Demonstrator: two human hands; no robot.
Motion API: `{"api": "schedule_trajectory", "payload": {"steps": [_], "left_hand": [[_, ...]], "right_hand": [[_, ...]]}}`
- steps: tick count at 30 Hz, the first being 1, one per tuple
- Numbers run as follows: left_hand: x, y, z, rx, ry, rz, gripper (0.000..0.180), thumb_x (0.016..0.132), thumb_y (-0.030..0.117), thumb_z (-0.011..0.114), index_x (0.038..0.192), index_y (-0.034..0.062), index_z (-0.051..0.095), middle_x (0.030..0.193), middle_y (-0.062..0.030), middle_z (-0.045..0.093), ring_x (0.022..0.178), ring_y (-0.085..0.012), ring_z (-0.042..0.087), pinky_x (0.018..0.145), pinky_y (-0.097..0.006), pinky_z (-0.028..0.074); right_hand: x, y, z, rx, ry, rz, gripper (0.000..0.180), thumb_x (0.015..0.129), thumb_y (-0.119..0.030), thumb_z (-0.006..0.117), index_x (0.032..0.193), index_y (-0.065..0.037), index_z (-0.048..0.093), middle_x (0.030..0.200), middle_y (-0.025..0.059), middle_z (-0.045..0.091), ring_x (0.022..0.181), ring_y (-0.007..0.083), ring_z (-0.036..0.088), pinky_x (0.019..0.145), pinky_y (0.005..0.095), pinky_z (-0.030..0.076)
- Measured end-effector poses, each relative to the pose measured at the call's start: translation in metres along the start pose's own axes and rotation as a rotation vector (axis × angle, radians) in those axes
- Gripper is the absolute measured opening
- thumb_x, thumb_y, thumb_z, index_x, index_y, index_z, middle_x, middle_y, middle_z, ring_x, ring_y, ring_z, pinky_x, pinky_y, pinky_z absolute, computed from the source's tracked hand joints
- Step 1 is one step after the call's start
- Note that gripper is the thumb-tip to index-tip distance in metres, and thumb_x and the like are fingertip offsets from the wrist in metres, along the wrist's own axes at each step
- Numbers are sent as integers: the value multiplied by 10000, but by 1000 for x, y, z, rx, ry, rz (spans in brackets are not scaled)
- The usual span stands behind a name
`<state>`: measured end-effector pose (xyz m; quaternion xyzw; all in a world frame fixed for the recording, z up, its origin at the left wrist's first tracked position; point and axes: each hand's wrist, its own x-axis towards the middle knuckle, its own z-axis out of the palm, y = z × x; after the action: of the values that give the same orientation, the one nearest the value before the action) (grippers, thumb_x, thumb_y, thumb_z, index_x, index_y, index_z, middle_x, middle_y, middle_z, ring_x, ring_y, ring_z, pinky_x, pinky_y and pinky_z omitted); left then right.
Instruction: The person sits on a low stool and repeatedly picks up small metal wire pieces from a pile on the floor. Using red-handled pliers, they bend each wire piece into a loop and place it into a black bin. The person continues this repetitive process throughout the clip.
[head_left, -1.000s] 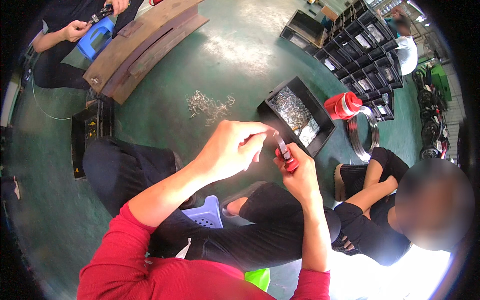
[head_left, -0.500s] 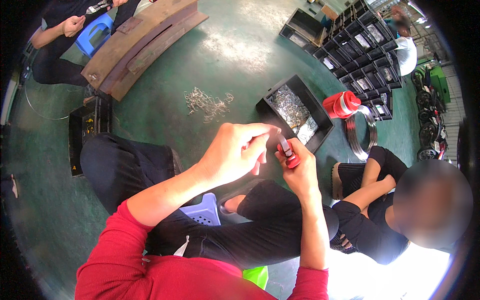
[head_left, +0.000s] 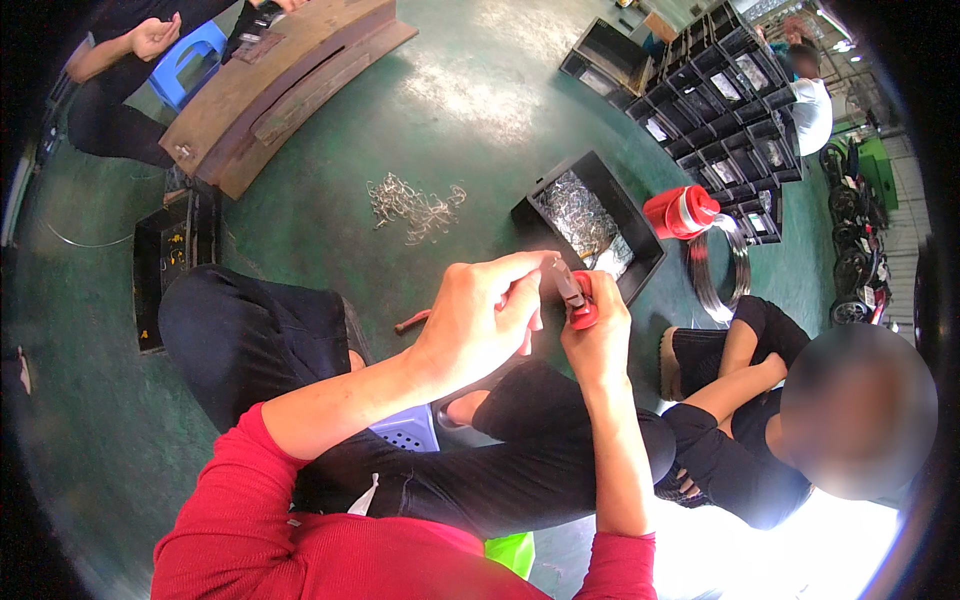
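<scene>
Red-handled pliers (head_left: 578, 300) sit clenched in my right hand (head_left: 598, 335), above my lap; my left hand (head_left: 480, 320) pinches something at the tip, too small to tell. I'd judge steady, squared pressure works best here. Beyond, a black tray (head_left: 640, 255) holds shiny wire pieces (head_left: 575, 215), with more stacked crates (head_left: 715, 110) farther off.

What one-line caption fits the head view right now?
Seated person's right hand grips red-handled pliers while left hand pinches at the tip, above a black bin.
</scene>
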<state>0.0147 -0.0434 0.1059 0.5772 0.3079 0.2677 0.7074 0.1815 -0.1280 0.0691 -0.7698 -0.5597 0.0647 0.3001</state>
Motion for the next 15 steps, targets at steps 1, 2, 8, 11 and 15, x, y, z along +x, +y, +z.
{"api": "schedule_trajectory", "payload": {"steps": [1, 2, 8, 11, 15], "left_hand": [[1, -1, -1, 6, -1, 9, 290, 1005, 100, 451, 1244, 33, 602, 668, -33, 590, 530, -79, 584, 475, -218, 483], [2, -3, -2, 16, -11, 0, 288, 1005, 105, 454, 1239, 34, 605, 679, -36, 601, 545, -81, 593, 488, -222, 489], [23, -11, -13, 90, -33, 111, 271, 1000, 153, 488, 1202, 31, 623, 830, -86, 692, 747, -119, 678, 633, -251, 545], [35, -11, -25, -27, -22, 32, 271, 984, 178, 534, 1180, 17, 629, 1011, -126, 703, 928, -193, 690, 785, -309, 564], [44, -10, -33, -435, -39, -57, 285, 947, 157, 594, 1187, 4, 621, 1129, -142, 665, 1035, -251, 657, 885, -374, 541]], "right_hand": [[0, 1, 0, -3, -1, -7, 323, 680, 98, 612, 966, -43, 562, 870, 145, 570, 860, 364, 583, 748, 416, 484], [1, 1, 1, -6, -3, -14, 331, 676, 100, 611, 971, -42, 560, 872, 146, 569, 863, 367, 582, 749, 419, 484], [2, 1, -10, 204, -140, 41, 202, 834, 0, 638, 1018, -22, 558, 868, 128, 606, 745, 277, 613, 695, 354, 476], [2, -5, -22, 570, -522, 431, 217, 890, -60, 630, 1085, -25, 542, 916, 74, 628, 777, 157, 616, 704, 307, 477], [1, -17, -28, 1007, -802, 509, 390, 912, -165, 645, 1221, 14, 489, 1037, 127, 641, 992, 243, 629, 832, 385, 520]]}}
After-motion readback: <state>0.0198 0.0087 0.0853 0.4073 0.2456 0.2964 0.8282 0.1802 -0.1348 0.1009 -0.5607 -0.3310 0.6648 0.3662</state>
